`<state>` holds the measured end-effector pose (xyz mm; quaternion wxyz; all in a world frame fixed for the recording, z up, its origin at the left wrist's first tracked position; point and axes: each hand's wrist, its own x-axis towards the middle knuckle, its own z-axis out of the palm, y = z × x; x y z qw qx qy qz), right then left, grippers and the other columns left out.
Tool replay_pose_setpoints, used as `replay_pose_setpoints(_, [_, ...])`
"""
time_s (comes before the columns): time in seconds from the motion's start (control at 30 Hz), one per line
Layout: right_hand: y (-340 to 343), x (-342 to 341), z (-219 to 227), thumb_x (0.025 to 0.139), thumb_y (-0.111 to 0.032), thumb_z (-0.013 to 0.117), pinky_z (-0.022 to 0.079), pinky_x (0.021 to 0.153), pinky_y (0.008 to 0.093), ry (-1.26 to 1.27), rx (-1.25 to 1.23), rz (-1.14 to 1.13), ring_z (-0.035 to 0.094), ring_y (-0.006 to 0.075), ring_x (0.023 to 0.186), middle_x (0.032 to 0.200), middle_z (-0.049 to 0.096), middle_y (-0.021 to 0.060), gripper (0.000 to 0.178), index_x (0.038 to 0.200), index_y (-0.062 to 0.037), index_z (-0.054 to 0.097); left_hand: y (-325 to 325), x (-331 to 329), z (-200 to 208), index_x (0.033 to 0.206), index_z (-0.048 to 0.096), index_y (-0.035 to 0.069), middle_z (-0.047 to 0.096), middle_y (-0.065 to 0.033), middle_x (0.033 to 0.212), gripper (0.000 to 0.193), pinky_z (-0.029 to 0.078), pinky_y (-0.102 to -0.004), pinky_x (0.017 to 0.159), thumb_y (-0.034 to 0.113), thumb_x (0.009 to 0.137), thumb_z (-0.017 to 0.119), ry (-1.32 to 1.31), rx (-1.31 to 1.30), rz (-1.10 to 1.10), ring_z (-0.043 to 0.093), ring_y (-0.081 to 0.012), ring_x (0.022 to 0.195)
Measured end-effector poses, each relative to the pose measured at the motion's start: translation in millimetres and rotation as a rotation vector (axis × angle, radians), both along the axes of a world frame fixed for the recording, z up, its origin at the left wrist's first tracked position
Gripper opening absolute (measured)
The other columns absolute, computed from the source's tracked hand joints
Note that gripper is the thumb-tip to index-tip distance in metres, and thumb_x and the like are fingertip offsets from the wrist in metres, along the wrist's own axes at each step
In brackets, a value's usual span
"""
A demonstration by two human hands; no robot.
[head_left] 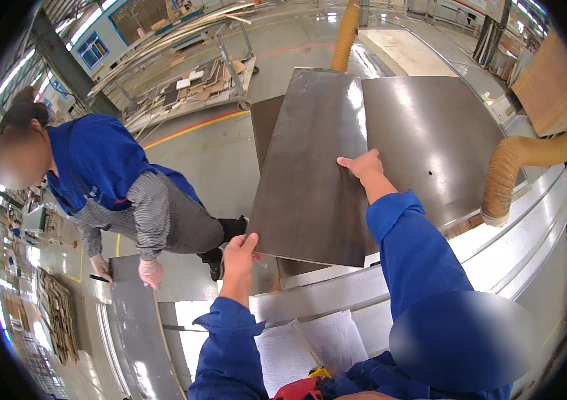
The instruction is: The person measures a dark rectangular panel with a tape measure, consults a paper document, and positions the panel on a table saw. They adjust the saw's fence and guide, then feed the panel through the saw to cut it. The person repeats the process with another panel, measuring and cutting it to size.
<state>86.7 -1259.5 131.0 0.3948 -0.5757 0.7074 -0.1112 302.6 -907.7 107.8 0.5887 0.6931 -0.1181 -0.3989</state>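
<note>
A long dark grey-brown panel (307, 167) with a glossy streak lies at a slant before me. My left hand (238, 262) is closed on its near left corner, thumb on top; the fingers are partly hidden below. On the panel's right edge my right hand (362, 167) is closed, with the thumb stretched over the top face. Under and to the right of it is a wider dark panel (427, 133) with a small round hole. Papers (317, 347) lie close to my body, beside a red and yellow object (302, 387) that I cannot make out.
At the left a co-worker in a blue top (113, 160) bends over another dark panel (135, 320) with both hands. A ribbed tan hose (530, 157) curves in at the right, and a second hose (345, 37) stands behind. A cart with board offcuts (193, 83) stands far left.
</note>
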Motion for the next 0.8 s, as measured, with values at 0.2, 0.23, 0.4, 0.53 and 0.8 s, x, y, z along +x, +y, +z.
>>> replay_pose_setpoints(0.2, [44.7, -14.8, 0.6, 0.08, -0.061, 0.083, 0.056, 0.09, 0.0451, -0.533, 0.147, -0.031, 0.073, 0.0351, 0.106, 0.118, 0.074, 0.0253, 0.087, 0.118, 0.0156, 0.07, 69.4, -42.3, 144.1, 0.111, 0.066, -0.001, 0.069, -0.0041, 0.097, 0.021, 0.05, -0.0258, 0.069, 0.015, 0.099, 0.072, -0.098, -0.265, 0.184, 0.062, -0.0111, 0.079])
replay_pose_setpoints(0.23, [64.0, -12.9, 3.6, 0.083, -0.064, 0.078, 0.055, 0.09, 0.0449, -0.537, 0.148, -0.048, 0.073, 0.0362, 0.107, 0.119, 0.074, 0.0251, 0.087, 0.118, 0.0148, 0.07, 83.2, -56.8, 168.9, 0.112, 0.066, -0.001, 0.069, -0.0036, 0.097, 0.021, 0.049, -0.025, 0.069, 0.014, 0.098, 0.072, -0.179, -0.293, 0.174, 0.061, -0.0104, 0.079])
replay_pose_setpoints(0.4, [191.7, -32.3, 20.2, 0.086, -0.068, 0.073, 0.048, 0.106, 0.0482, -0.814, 0.265, -0.086, 0.059, 0.0357, 0.131, 0.145, 0.059, 0.0259, 0.1, 0.141, 0.0141, 0.056, 184.0, -160.8, 260.1, 0.112, 0.068, -0.001, 0.069, -0.0039, 0.095, 0.03, 0.052, -0.0291, 0.074, 0.018, 0.093, 0.08, -0.7, -0.222, 0.178, 0.063, -0.0099, 0.087])
replay_pose_setpoints(0.53, [290.0, -66.2, 31.1, 0.089, -0.07, 0.071, 0.044, 0.114, 0.0507, -1.306, 0.552, 0.092, 0.052, 0.0352, 0.138, 0.155, 0.051, 0.0157, 0.101, 0.155, 0.0018, 0.046, 295.4, -249.1, 288.6, 0.116, 0.068, 0.002, 0.068, -0.0105, 0.101, 0.035, 0.052, -0.0333, 0.082, 0.022, 0.09, 0.081, -0.971, -0.062, 0.003, 0.066, -0.0214, 0.09])
replay_pose_setpoints(0.8, [407.1, -92.0, 91.9, 0.106, -0.061, 0.05, 0.034, 0.121, 0.0397, -1.264, 0.166, 0.069, 0.047, 0.028, 0.143, 0.161, 0.044, 0.0121, 0.078, 0.157, -0.0021, 0.044, 497.0, -382.9, 274.4, 0.12, 0.065, 0.004, 0.07, -0.014, 0.108, 0.037, 0.055, -0.0388, 0.085, 0.021, 0.091, 0.08, -0.897, 0.072, 0.112, 0.069, -0.0327, 0.098])
